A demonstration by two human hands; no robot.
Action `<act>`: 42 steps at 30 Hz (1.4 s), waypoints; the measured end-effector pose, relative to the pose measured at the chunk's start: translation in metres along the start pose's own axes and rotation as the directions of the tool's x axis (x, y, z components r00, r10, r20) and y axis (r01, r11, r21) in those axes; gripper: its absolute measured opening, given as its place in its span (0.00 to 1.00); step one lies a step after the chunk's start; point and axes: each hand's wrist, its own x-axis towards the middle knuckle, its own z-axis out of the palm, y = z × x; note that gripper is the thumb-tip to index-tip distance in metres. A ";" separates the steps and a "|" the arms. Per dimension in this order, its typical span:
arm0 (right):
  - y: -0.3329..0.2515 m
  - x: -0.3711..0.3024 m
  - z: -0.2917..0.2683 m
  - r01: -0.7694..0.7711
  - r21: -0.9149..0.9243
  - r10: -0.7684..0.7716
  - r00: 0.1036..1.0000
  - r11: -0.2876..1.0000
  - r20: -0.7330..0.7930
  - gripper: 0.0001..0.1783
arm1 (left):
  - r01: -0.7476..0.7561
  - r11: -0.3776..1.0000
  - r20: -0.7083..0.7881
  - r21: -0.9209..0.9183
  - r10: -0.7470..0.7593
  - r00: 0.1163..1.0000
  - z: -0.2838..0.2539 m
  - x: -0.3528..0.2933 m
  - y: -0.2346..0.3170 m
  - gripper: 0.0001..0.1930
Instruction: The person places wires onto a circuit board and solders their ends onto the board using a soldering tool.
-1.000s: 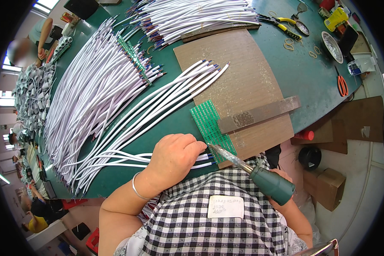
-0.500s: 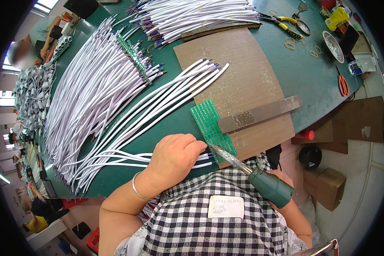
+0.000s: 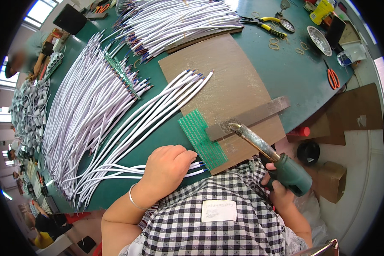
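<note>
My left hand [image 3: 168,168] is closed on a white cable at the left edge of a perforated green circuit board [image 3: 194,130]; the fingers hide the pinched end. Several white cables [image 3: 119,168] run under the hand, their coloured wire ends at the board's edge. My right hand [image 3: 281,190] grips a soldering gun [image 3: 292,173] by its green body. Its metal tip, dark and crusted, hangs over a flat metal bar [image 3: 247,117], apart from the circuit board. Bar and circuit board lie on a brown wooden board [image 3: 226,64].
Beyond the near cables lie a large pile of white cables [image 3: 85,98] and another bundle [image 3: 179,21]. At the far right are yellow-handled pliers [image 3: 269,25], a metal dish [image 3: 319,40] and orange-handled scissors [image 3: 333,79]. Another person [image 3: 32,59] is at the far left.
The soldering gun's tip has moved off the circuit board's near left edge, rightward and up over the metal bar. My left hand keeps its place at the board. The whole view has shifted slightly.
</note>
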 end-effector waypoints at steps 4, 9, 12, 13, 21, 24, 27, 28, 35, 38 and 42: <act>0.000 0.002 0.002 0.039 0.056 -0.035 0.997 0.998 -0.068 0.28 | 0.015 1.000 0.004 0.014 -0.015 1.000 -0.003 0.001 0.003 0.08; 0.001 0.004 -0.001 -0.004 0.032 0.006 0.999 0.999 -0.054 0.28 | -0.024 0.997 0.146 0.079 0.012 0.989 -0.026 0.013 0.004 0.11; 0.001 0.003 -0.002 0.023 0.046 -0.020 0.997 0.999 -0.074 0.29 | -0.068 0.986 -0.012 0.150 0.071 0.997 -0.040 0.038 -0.014 0.08; 0.001 0.003 -0.002 0.039 0.063 -0.032 0.995 0.997 -0.098 0.29 | -0.069 0.983 -0.074 0.173 0.083 0.994 -0.041 0.050 -0.024 0.05; 0.001 -0.002 -0.001 0.053 0.074 -0.046 0.994 0.996 -0.099 0.27 | -0.095 0.980 -0.285 0.172 0.142 0.948 -0.016 0.123 -0.081 0.06; 0.001 -0.003 -0.001 0.126 0.072 -0.116 0.985 0.989 -0.124 0.25 | -0.061 0.997 -0.311 0.042 0.071 0.948 -0.020 0.112 -0.067 0.05; 0.001 -0.001 -0.001 0.098 0.103 -0.082 0.985 0.990 -0.149 0.25 | 0.151 0.925 -0.041 -0.350 -0.177 0.983 -0.032 0.075 -0.043 0.10; 0.001 0.001 -0.001 0.097 0.099 -0.085 0.989 0.990 -0.124 0.25 | 0.195 0.928 0.141 -0.316 -0.157 0.978 -0.040 0.060 -0.038 0.16; 0.000 0.010 0.007 0.002 0.063 0.000 1.000 0.998 -0.029 0.29 | 0.254 0.952 0.263 -0.172 -0.204 0.943 -0.033 0.004 -0.018 0.18; 0.002 0.005 0.001 -0.017 0.016 0.017 0.999 1.000 0.045 0.31 | 0.239 0.947 0.223 -0.214 -0.191 0.956 -0.027 -0.004 -0.014 0.18; 0.010 0.001 -0.008 0.004 -0.152 0.020 0.987 0.988 0.157 0.25 | 0.264 0.939 0.221 -0.222 -0.215 0.951 -0.023 -0.007 -0.011 0.17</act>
